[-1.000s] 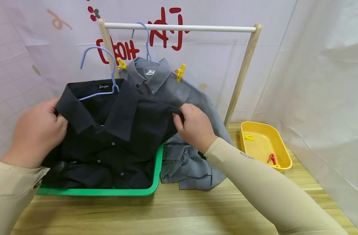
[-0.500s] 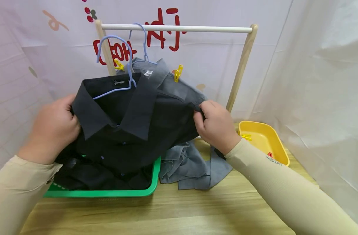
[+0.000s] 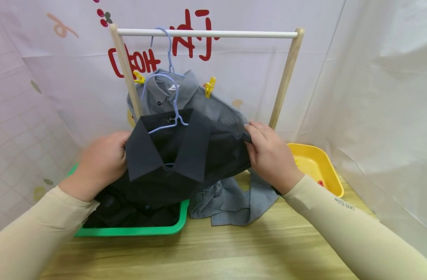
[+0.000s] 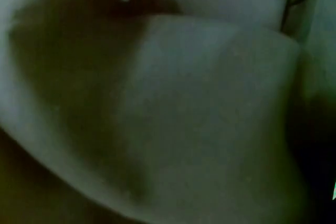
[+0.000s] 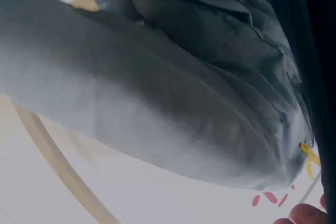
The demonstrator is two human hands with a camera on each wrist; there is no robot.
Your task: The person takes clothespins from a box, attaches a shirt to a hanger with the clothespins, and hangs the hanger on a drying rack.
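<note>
A black collared shirt [image 3: 164,179] is held up in front of me, with a light blue hanger [image 3: 176,102] inside its collar and the hook free in the air. My left hand [image 3: 102,161] grips the shirt by its shoulder beside the collar. On the other side, my right hand [image 3: 271,157] pinches the far shoulder between thumb and fingers. Behind it a grey shirt [image 3: 217,107] hangs on a second blue hanger [image 3: 169,50] from the rack's rail [image 3: 231,34]; yellow clips [image 3: 209,87] sit at its shoulders. The left wrist view is dark and mostly sleeve.
Below the black shirt, a green basket [image 3: 136,231] holds dark cloth. To the right a yellow tray [image 3: 316,155] contains small clips. The rack's wooden posts [image 3: 287,77] stand on both sides, and the grey shirt's lower part [image 3: 234,206] lies on the wooden table [image 3: 199,252].
Both hands have moved right with the black shirt, bringing it in front of the grey one. Its hanger hook rose, then came lower, and more of the basket's left side shows.
</note>
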